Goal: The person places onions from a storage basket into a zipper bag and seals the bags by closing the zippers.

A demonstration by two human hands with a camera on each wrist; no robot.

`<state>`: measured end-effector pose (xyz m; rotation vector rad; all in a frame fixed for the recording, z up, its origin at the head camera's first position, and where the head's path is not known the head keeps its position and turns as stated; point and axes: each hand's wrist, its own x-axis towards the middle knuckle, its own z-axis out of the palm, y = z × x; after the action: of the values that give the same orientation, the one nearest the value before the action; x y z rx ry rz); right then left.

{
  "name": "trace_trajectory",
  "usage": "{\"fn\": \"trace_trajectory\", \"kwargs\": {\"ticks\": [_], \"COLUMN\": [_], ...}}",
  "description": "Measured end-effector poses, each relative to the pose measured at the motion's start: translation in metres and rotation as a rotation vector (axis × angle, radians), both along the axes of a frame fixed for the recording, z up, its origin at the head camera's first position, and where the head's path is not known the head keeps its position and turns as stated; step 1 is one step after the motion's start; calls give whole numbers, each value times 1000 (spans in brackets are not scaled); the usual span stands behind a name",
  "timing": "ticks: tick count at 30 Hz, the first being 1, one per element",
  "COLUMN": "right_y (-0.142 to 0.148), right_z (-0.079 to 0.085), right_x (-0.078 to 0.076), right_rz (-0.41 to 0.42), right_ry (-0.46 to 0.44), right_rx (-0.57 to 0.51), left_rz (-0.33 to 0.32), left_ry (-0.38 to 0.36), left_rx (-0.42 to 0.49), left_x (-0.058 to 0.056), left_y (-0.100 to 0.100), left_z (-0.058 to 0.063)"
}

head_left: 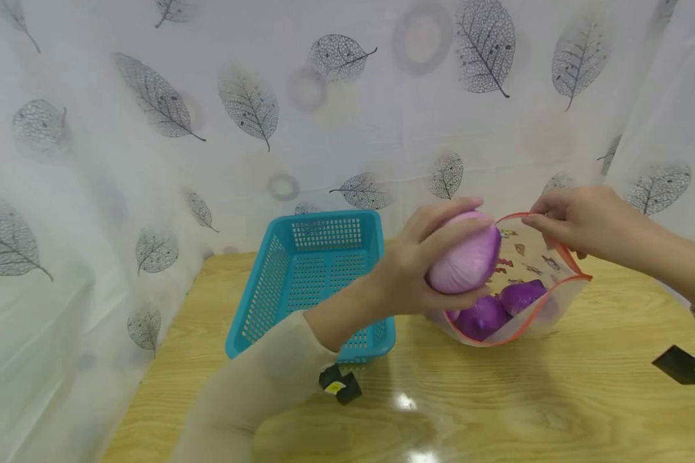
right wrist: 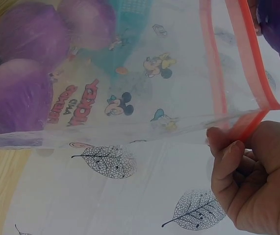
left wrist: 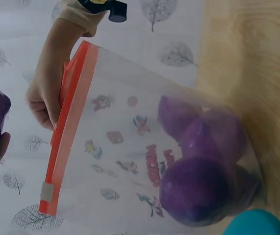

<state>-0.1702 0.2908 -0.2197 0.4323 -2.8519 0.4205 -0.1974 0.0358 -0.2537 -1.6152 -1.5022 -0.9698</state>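
My left hand (head_left: 411, 257) grips a purple onion (head_left: 463, 257), fingers over its top and thumb beneath. It holds the onion beside the open mouth of a clear zip bag (head_left: 533, 328) with red edging and printed cartoon figures. At the bag's far right corner, my right hand (head_left: 585, 218) pinches the red rim; the right wrist view shows the thumb and fingers (right wrist: 228, 166) closed on that corner. Several more purple onions (head_left: 481, 318) lie in the bottom of the bag, and they show through its wall (left wrist: 193, 191) in the left wrist view.
A blue perforated plastic basket (head_left: 385, 289) stands left of the bag, partly hidden by my left forearm. Both rest on a wood-grain table (head_left: 440, 405). A white sheet with a leaf print (head_left: 208, 173) hangs behind the table and along its left side.
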Motion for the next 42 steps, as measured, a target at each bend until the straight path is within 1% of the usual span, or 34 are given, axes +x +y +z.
{"fn": "trace_trajectory", "kwargs": {"ticks": [3, 6, 8, 11, 13, 16, 18, 22, 24, 27, 30, 32, 35, 38, 42], "right_y": [1, 1, 1, 1, 2, 2, 2, 2, 3, 3, 3, 3, 2, 1, 0], "right_z": [1, 2, 3, 4, 4, 4, 3, 2, 2, 1, 0, 0, 0, 0, 0], "right_x": [0, -1, -1, -1, -1, -1, -1, -2, -2, -2, -2, -1, -1, -1, -2], "right_rz": [-5, -21, -25, -26, -18, -12, -13, -13, -12, -15, -23, -24, -24, -19, -19], "right_ry": [-1, -12, -15, -18, -13, -13, -13, -5, 0, 3, -10, -16, -17, -10, -13], "right_rx": [-8, -19, -23, -30, -31, -31, -31, -23, -24, -26, -26, -27, -20, -14, -9], "left_rz": [36, 84, 128, 227, 320, 442, 509, 575, 595, 604, 608, 603, 582, 561, 533], "left_ry": [15, 24, 48, 126, 182, 261, 293, 343, 353, 346, 324, 298, 230, 160, 88], "left_rx": [-90, -219, -299, -398, -452, -513, -548, -596, -633, -707, -782, -810, -826, -818, -767], "left_x": [4, 7, 9, 12, 13, 13, 14, 13, 13, 13, 14, 14, 12, 9, 3], "left_y": [11, 20, 25, 31, 34, 38, 40, 42, 43, 44, 44, 43, 38, 29, 17], "left_z": [3, 6, 7, 6, 4, 2, 1, 0, 0, -1, -1, -1, -1, -2, -7]}}
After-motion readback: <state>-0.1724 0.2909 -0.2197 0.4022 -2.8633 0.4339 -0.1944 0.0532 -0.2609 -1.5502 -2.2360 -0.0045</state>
